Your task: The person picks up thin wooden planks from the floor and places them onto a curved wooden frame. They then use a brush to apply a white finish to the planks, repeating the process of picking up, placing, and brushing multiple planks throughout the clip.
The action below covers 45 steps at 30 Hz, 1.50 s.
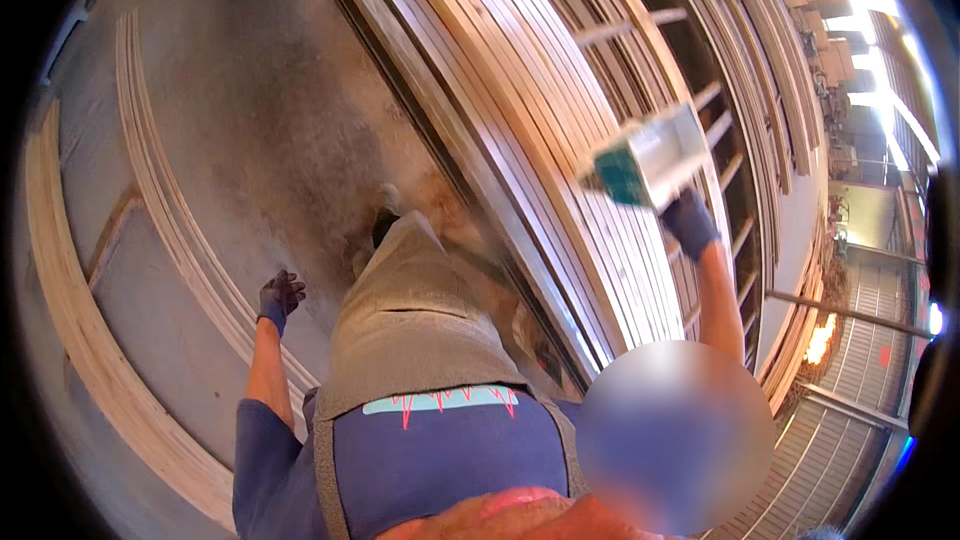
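Note:
My right hand (690,225), in a dark glove, is closed on a white, open-sided container with a teal end (660,158). It is tilted and held above the long light-coloured wooden boards (560,130), its left end smeared by motion. What the container holds, if anything, I cannot make out. My left hand (281,297), also gloved, hangs low at my left side with nothing in it, its fingers apart. Nearest to it are thin wooden strips (160,175) lying on the floor.
Thicker beams (75,315) lie on the concrete floor (240,70) at the far left. Beyond the boards, more lumber (755,50) is stacked over crosspieces (725,130). A metal bar (850,312) and a ribbed wall (845,440) stand at the right. A shoe (386,215) shows below me.

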Motion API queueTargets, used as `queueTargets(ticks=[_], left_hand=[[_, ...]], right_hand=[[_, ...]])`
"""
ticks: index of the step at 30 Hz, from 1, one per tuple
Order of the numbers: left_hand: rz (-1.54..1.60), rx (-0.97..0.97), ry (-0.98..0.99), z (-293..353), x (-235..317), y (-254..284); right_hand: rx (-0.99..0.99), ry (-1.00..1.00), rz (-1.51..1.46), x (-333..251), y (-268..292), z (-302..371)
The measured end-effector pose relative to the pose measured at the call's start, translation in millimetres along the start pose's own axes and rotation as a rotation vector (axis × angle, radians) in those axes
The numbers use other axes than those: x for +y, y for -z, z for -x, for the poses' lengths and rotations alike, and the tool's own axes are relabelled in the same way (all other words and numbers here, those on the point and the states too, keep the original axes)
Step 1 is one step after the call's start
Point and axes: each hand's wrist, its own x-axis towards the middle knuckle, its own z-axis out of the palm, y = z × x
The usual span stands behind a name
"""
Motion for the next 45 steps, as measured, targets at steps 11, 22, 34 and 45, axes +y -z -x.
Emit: queueTargets(ticks=[11,22,34,45], left_hand=[[0.133,0.058,0.08,161,-350,-6],[0.109,-0.057,0.047,278,-640,-108],[-0.146,-0.006,0.235,441,-981,-115],[-0.281,0.015,0.096,562,-1192,-228]], right_hand=[[0.079,0.106,-0.172,17,-33,84],[0.032,-0.031,-0.332,283,-186,585],[0.145,0.138,-0.169,303,-205,648],[0.167,0.166,-0.3,501,-325,1036]])
